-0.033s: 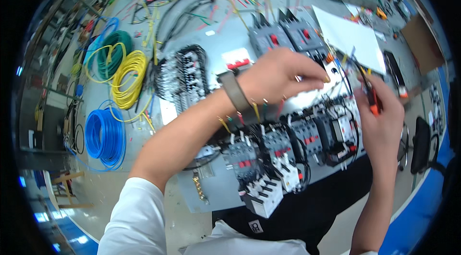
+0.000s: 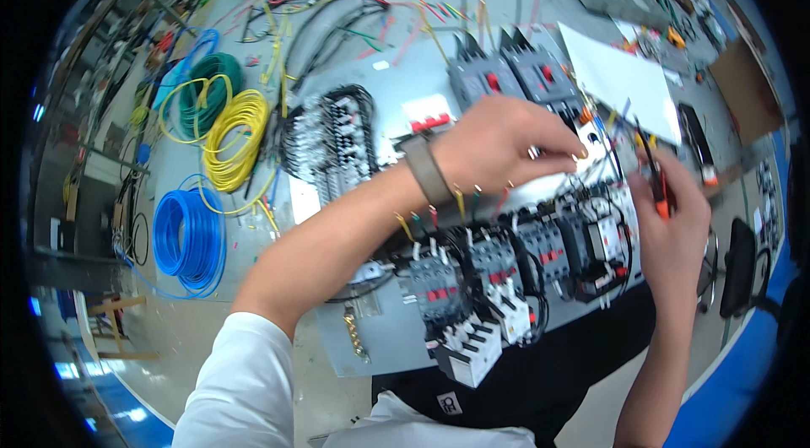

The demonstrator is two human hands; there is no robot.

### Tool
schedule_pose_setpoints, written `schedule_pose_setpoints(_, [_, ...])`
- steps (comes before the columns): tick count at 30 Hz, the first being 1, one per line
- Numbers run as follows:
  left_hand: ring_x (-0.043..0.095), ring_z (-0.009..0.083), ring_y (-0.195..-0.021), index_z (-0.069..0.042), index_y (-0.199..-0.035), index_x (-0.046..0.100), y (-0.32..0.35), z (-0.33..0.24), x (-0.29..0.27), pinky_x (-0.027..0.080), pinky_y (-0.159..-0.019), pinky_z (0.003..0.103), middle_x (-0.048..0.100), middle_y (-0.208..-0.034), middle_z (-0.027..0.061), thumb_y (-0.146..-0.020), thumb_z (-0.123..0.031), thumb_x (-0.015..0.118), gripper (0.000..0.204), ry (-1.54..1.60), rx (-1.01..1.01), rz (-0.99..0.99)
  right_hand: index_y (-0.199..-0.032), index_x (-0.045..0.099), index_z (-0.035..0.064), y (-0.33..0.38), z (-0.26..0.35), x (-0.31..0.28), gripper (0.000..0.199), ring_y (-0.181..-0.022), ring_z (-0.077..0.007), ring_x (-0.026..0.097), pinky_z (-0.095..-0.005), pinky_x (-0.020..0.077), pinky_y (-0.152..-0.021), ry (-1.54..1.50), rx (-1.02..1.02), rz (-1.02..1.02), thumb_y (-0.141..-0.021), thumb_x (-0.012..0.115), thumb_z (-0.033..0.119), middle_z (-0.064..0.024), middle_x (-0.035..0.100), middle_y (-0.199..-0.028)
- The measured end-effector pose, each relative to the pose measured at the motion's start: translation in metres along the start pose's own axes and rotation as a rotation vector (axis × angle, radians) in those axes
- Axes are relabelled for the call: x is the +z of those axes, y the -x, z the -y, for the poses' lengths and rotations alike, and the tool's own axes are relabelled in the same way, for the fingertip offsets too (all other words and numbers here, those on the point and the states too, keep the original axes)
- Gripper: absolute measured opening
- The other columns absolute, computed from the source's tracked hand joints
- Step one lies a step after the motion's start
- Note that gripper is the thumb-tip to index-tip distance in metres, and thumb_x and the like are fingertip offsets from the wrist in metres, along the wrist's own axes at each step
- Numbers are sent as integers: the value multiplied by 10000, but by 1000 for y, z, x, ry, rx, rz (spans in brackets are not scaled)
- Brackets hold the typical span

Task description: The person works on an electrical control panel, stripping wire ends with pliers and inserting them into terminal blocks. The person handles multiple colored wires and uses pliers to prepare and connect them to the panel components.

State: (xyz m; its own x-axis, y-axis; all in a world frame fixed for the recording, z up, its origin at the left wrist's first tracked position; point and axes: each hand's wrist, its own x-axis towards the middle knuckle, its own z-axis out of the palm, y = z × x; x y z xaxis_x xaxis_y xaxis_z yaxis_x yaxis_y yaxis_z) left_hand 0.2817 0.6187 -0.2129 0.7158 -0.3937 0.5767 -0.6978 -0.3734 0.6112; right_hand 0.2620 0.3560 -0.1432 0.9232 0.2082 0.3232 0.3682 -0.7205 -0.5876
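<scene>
My left hand, with a grey band on its wrist, reaches over a metal panel full of electrical parts. Thumb and forefinger pinch a tiny brass-coloured piece, too small to name. My right hand is wrapped round a hand tool with black and orange handles; its kind is not clear. The tool's dark end points up and away. Below my left hand sits a row of grey contactors, with short coloured wires sticking up. Two grey circuit breakers with red switches stand beyond it.
Blue, yellow and green wire coils lie at the left. A bundled black-wired terminal row runs along the panel. At the far right are a white sheet, a cardboard box and a chair.
The whole view has shifted slightly, so the panel and coils appear a little further right. Both hands keep their grips, and the tool's tip sits closer to upright.
</scene>
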Motion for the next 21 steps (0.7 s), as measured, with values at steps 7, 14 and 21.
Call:
schedule_pose_setpoints(7, [660,184,-795,-197,-1273,725,-13,-13,-20,498,-704,363,642,-873,-30,-911,-297,767,378,-678,408,47,-1260,685,-54,9,-1,-6,294,-939,-176,667,-315,537,-862,-119,45,80,-987,747,36,-123,714,-1068])
schedule_pose_setpoints(14, [622,164,-755,-146,-1261,705,-14,-10,-13,483,-662,350,594,-837,-27,-947,-290,726,345,-676,483,-21,-1232,699,-34,9,-1,-1,273,-857,-182,661,-323,534,-796,-140,-7,83,-960,724,-26,-107,698,-982])
schedule_pose_setpoints(21, [664,214,-776,-163,-1238,725,-18,-8,-5,515,-629,397,624,-850,3,-934,-317,778,345,-474,351,15,-1308,717,-22,5,10,0,330,-942,-138,694,-288,557,-815,-309,106,96,-979,715,-36,-81,726,-1032])
